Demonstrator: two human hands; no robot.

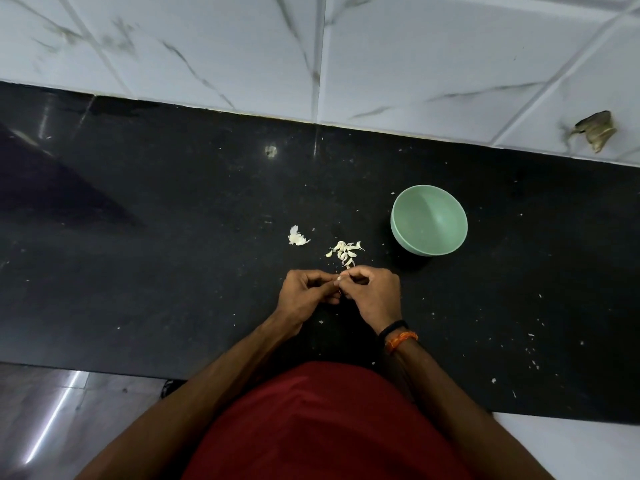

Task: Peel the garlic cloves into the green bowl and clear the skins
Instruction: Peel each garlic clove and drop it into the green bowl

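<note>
Pinching one small garlic clove (pixel 338 279) between them, the left hand (pixel 304 296) and the right hand (pixel 375 294) are meeting fingertip to fingertip over the black counter (pixel 173 254), both with fingers curled in around the clove. The clove itself is showing only as a pale speck where the thumbs are touching, well to the left of the green bowl (pixel 429 225) and nearer the person than it. The bowl is sitting upright on the counter; whether anything is lying inside it cannot be told. A loose pile of garlic cloves (pixel 345 251) is lying just left of the bowl, apart from it, right beside the hands' far side. A scrap of garlic skin (pixel 297 237) is lying further left of the bowl, beyond the pile. An orange thread band (pixel 401 339) and a dark one are circling the right wrist.
</note>
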